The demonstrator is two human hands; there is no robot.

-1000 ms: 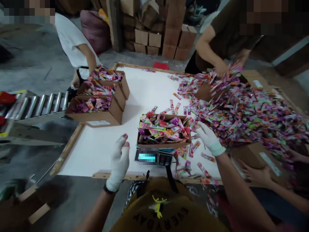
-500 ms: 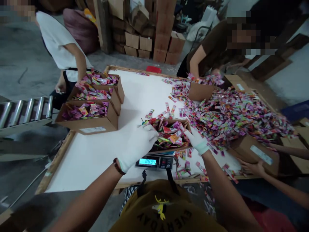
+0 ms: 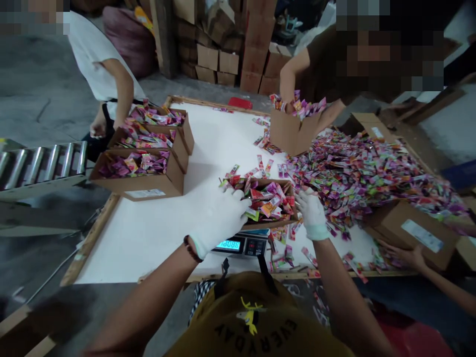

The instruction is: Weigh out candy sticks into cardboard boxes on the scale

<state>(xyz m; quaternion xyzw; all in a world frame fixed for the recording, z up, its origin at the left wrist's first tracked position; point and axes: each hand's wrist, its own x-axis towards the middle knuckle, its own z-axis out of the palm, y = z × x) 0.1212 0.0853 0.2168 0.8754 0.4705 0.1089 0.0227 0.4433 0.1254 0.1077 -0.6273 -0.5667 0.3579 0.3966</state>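
An open cardboard box [image 3: 270, 227] filled with small colourful candy packets [image 3: 268, 201] rests on a digital scale [image 3: 256, 247] with a lit display. My left hand [image 3: 225, 213], in a white glove, lies over the box's left end, its fingers curled across the edge there; part of that edge is hidden beneath it. By the right wall, my gloved right hand [image 3: 311, 210] has its fingers stretched out and apart, over loose packets beside the box. Nothing shows in its grasp.
Three filled boxes [image 3: 148, 181] stand at the table's left, near a person in white and a roller conveyor [image 3: 44, 163]. A large packet heap [image 3: 357, 173] covers the right. Across the table a person holds a box [image 3: 292, 131]; another hand touches a tilted box [image 3: 420, 230].
My right hand has shifted slightly right, off the box's wall. The scale's digits differ. Across the table, the co-worker's box has moved left and tilted up. My left hand stays at the box.
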